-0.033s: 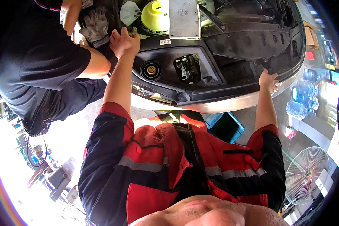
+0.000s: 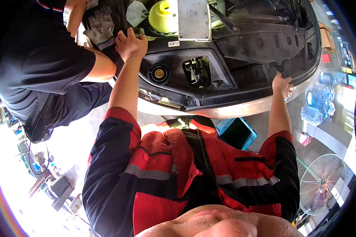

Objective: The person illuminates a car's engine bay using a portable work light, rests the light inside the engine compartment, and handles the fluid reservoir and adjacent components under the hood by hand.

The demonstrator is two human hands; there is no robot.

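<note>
My left hand (image 2: 131, 45) rests at the left of the open engine bay, on the black plastic trim (image 2: 154, 49). Its fingers are apart and bent over the trim, with their tips partly hidden. Far to the right, my right hand (image 2: 282, 85) has its fingers curled at the car's front edge (image 2: 241, 106); what lies under them is partly hidden. Between my hands are a round black filler opening (image 2: 158, 74) with a brass-coloured centre and a square opening (image 2: 197, 72) showing parts beneath. Behind these stand a yellow-green funnel-shaped piece (image 2: 159, 17) and a flat silver box (image 2: 194, 19).
A co-worker in dark clothes (image 2: 47, 63) leans in at the left, close to my left arm. Grey work gloves (image 2: 101, 27) lie beside that person. A teal open case (image 2: 237, 134) is on the floor below the bumper. Water jugs (image 2: 318, 98) and a fan (image 2: 322, 181) stand right.
</note>
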